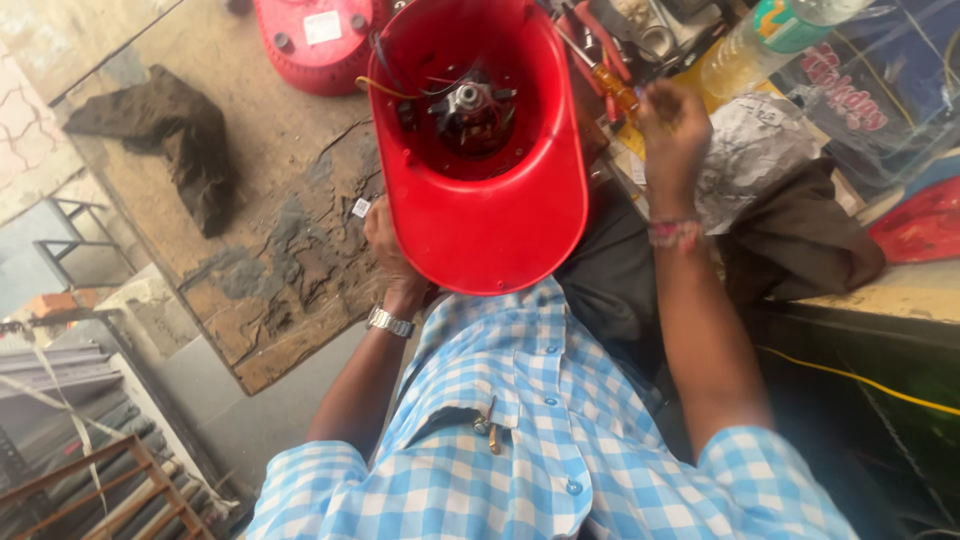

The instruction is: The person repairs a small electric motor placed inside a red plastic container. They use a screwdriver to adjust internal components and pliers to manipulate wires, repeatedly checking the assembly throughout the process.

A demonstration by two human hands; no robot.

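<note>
Gripping the red appliance housing [480, 200] at its rim, the left hand [385, 245] tilted its open underside upward, so the motor [470, 105] and wires inside showed. Right of the housing, the right hand [672, 125] pinched an orange-handled screwdriver [615, 88]. Farther right lay crumpled grey paper [750, 150], then a clear bottle [770, 40] with a green-and-orange label band.

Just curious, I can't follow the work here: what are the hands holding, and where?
The left hand grips the red appliance housing by its left outer wall. The right hand is raised near a screwdriver; whether it holds anything cannot be told.
</note>
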